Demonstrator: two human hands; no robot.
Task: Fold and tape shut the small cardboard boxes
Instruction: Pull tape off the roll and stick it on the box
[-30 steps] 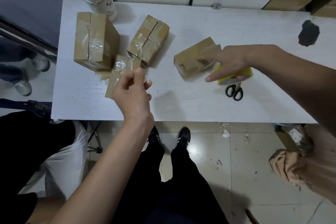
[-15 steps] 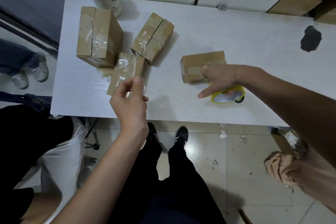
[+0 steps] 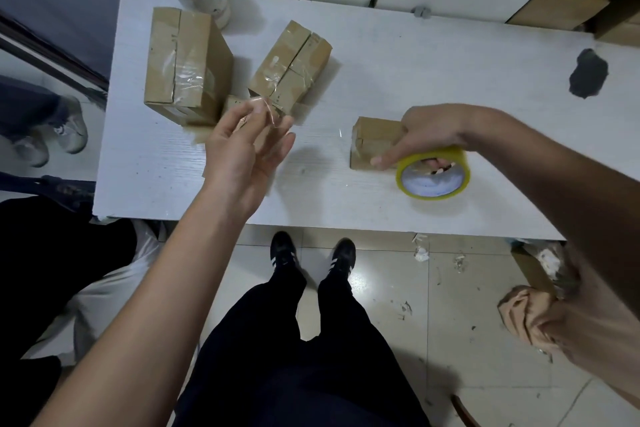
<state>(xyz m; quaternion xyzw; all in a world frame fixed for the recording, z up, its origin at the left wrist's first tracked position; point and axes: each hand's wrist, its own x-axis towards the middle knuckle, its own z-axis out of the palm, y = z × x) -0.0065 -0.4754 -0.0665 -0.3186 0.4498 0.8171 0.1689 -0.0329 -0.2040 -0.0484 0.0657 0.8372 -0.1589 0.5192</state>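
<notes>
The right hand (image 3: 433, 135) gripped the tape roll (image 3: 433, 173) against a small box (image 3: 375, 142). The left hand (image 3: 244, 152) pinched a clear tape end, taped boxes (image 3: 188, 64) just beyond it on the bench (image 3: 415, 80).
</notes>
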